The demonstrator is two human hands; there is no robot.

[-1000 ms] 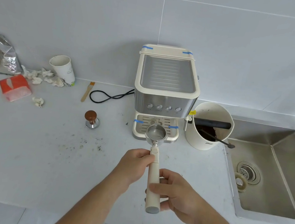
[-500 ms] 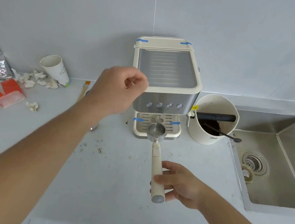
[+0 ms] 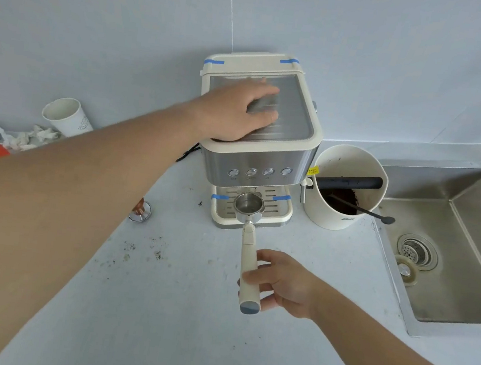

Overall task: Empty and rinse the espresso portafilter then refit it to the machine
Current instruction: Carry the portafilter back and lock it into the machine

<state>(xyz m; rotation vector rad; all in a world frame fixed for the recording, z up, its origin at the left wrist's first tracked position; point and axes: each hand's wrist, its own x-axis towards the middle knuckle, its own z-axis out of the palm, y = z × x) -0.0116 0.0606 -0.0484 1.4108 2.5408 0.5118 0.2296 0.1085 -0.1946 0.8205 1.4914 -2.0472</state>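
Surface: pale grey table (image 3: 173,325), speckled with dark coffee grounds (image 3: 146,249) left of centre.
Room: pale tiled wall (image 3: 100,28) behind; 1 steel sink (image 3: 462,288) inset at right, 1 drain strainer (image 3: 417,251).
Espresso machine (image 3: 260,160): 1, cream and steel, against wall; 4 front buttons; 4 blue tape strips.
Portafilter (image 3: 249,213): 1, empty basket over drip tray, below the machine's front; cream handle toward camera.
Right hand (image 3: 281,284): fingers closed around portafilter handle.
Left hand (image 3: 239,109): flat on machine top, fingers spread, gripping nothing.
Knock box (image 3: 344,192): 1, right of machine, grounds inside; 1 spoon (image 3: 368,213).
Tamper (image 3: 140,211): 1, part hidden by forearm.
Paper cup (image 3: 64,116): 1, far left.
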